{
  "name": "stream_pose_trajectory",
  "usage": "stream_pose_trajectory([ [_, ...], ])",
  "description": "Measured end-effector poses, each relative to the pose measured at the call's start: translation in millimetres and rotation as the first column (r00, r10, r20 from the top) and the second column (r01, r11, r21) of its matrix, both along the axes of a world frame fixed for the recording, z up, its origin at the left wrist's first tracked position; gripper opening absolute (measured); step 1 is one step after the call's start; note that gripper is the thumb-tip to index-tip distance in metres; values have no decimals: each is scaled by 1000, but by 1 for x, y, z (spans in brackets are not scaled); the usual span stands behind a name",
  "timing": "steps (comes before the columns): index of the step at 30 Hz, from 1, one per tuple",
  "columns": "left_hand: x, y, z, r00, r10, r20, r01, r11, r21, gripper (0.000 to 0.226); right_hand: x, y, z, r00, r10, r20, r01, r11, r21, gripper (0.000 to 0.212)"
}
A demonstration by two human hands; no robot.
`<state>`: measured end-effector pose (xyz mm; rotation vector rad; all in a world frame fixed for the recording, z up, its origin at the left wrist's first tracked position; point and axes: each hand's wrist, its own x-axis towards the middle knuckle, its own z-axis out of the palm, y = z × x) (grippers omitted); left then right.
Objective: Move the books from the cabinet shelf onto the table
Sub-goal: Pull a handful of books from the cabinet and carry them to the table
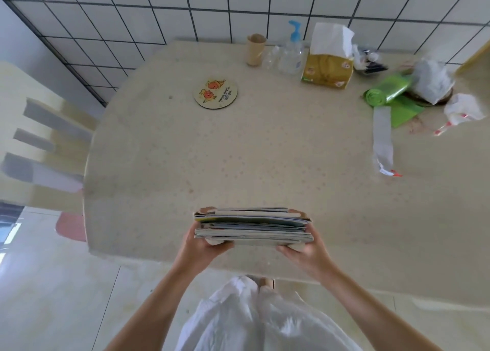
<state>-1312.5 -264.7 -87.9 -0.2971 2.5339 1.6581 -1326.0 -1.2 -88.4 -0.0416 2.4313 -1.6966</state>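
Item: stack of books (253,226), thin volumes and magazines of uneven size, held flat between two hands over the near edge of the bench (238,151). Whether the stack's underside already touches the bench surface cannot be told from this view.

Risk: the covers look glossy and the volumes are unequal, so the upper ones may slide off toward the far side if the stack tilts while being lowered. Fingertips lie beneath the far edge and could be pinched if the stack is set down before they are drawn out. Set too close to the near rim, the stack could overhang and tip to the floor.

Grip, left: left hand (200,244) clamps the left end, thumb along the near edge, fingers (204,209) curled round to the far side, tips showing above the top book.

Grip, right: right hand (302,250) clamps the right end likewise, fingers wrapped under and round, tips visible at the far corner. Both hands are closed firmly on the stack, none spread.

Surroundings: beyond the fingers, well apart, a round coaster (215,93). Farther still, by the tiled wall, a beige cup (255,49), a pump bottle (291,51) and a tissue pack (327,64). Far right of the right fingers, a green bag roll (385,92) and crumpled white wrappers (432,81). Left of the left fingers, a chair (39,138).
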Motion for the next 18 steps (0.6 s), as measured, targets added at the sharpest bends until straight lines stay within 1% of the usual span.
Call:
stream_pose_trajectory([
  [2,-1,-1,-2,1000,-17,-2,17,1000,-9,58,-3,5,-6,999,4,40,-4,1000,2,70],
  [5,1,-1,-7,1000,1,11,-1,1000,6,46,-3,8,-11,994,6,113,-2,1000,-30,69],
  [10,-2,-2,-13,998,4,65,-6,1000,30,46,1,13,-18,995,18,103,-18,1000,1,59],
  [12,-2,-4,-18,995,2,103,-4,1000,25,47,-2,15,-19,993,34,111,-37,999,23,63],
  [15,-3,-8,-25,993,-1,122,3,1000,-22,57,-8,18,-19,982,44,183,-44,999,0,81],
  [16,-4,-8,-25,992,9,122,-3,999,-47,58,-10,18,-20,979,60,192,-61,998,-5,76],
  [18,-6,-5,-18,992,19,122,-8,995,-95,49,-15,17,-15,973,83,217,-75,996,-48,55],
])
